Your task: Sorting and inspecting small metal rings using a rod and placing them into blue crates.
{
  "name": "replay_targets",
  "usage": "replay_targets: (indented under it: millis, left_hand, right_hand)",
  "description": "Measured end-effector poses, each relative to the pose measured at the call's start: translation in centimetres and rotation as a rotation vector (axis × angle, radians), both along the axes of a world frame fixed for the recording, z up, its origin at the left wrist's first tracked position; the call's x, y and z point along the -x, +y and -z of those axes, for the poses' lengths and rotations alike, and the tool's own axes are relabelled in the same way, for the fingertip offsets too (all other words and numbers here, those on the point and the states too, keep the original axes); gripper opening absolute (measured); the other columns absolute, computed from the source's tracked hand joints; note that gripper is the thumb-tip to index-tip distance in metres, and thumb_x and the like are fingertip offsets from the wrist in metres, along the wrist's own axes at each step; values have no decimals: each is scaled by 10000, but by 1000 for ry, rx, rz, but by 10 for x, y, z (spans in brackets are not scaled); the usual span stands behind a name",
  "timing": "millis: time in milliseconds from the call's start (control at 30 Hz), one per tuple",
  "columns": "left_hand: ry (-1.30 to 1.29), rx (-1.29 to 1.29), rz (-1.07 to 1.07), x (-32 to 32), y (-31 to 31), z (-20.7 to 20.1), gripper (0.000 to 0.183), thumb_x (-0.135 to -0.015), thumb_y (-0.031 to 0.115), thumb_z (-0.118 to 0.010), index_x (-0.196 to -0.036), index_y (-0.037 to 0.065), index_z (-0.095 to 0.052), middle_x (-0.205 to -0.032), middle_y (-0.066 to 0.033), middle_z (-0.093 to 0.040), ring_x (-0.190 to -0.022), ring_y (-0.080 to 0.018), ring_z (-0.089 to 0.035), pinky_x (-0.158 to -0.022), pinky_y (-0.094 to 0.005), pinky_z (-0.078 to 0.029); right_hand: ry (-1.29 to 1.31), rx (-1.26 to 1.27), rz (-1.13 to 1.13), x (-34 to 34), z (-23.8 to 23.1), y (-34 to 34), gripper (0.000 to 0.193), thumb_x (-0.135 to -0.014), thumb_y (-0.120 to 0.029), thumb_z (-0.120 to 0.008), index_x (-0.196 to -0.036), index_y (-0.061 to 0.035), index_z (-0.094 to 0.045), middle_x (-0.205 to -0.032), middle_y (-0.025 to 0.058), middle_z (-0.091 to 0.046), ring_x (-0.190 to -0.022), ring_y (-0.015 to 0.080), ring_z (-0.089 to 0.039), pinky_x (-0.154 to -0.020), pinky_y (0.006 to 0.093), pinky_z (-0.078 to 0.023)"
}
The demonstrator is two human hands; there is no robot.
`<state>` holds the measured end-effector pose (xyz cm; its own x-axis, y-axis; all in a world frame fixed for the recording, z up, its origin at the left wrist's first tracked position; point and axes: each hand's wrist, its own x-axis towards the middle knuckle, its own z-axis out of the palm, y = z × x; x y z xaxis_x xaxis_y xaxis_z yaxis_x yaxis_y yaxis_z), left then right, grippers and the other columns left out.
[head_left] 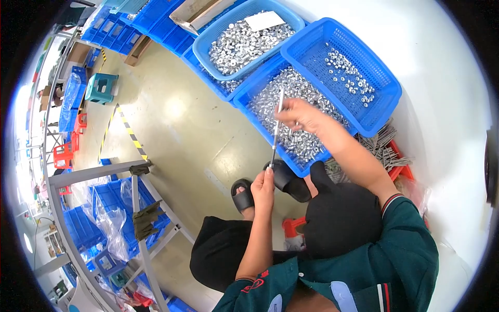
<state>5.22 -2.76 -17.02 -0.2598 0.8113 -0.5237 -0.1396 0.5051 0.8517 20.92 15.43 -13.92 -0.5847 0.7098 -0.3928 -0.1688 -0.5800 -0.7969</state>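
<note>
A thin metal rod (274,144) slants up and away in front of me, its upper part looking pale and thicker. Fingers of my left hand (264,188) are closed round its lower end. Higher up, my right hand (299,115) pinches at the rod; whether a small part is also between those fingers is too small to tell. Below the right hand lies a blue crate (244,112) filled with small silvery metal fittings (299,145). To its right, a blue perforated basket (382,88) holds a scatter of similar small pieces (343,67).
Beyond stands a light-blue basket (202,57) of metal pieces with a white card (264,21) on top. A red crate of metal rods (384,151) sits by my right forearm. A metal frame (93,174) and blue crates (122,197) stand at left. A white wall (442,104) borders the right.
</note>
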Motion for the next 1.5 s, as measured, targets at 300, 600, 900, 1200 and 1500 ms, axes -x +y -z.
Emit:
replay_targets:
  millis: [300,600,900,1200,1500]
  left_hand:
    - [-155,31,-70,-14,23,-11,316,-894,356,-481,-667,139,-448,-477,90,-311,-362,-13,-241,-333,-180,-171]
    - [-147,17,-74,-9,12,-6,326,-900,352,-469,-659,135,-440,-477,89,-310,-369,-9,-245,-340,-181,-166]
    - [-69,-5,5,-7,0,6,356,-898,344,-480,-619,127,-447,-482,78,-336,-383,-18,-255,-357,-193,-174]
    - [8,8,36,-3,-10,16,358,-886,296,-524,-607,74,-496,-539,88,-361,-492,-12,-293,-441,-193,-206]
    - [91,-22,44,-2,-8,13,352,-886,285,-527,-625,49,-511,-549,84,-351,-520,-20,-296,-454,-199,-215]
  right_hand:
    - [-64,91,-170,2,11,-17,205,-792,-176,-623,-916,-14,-600,-608,-22,-468,-430,30,-348,-365,165,-241]
    - [278,338,239,-18,23,5,209,-866,-140,-482,-1035,-20,-509,-777,68,-538,-487,62,-411,-356,177,-295]
    - [514,420,277,-29,38,14,121,-842,-161,-568,-902,-59,-542,-772,33,-514,-515,63,-420,-358,180,-300]
    - [549,487,352,-22,31,17,239,-848,-255,-574,-963,-45,-558,-723,15,-504,-536,63,-431,-347,181,-301]
    - [537,537,257,-29,30,19,192,-867,-168,-522,-972,-9,-536,-700,6,-472,-503,64,-430,-328,177,-296]
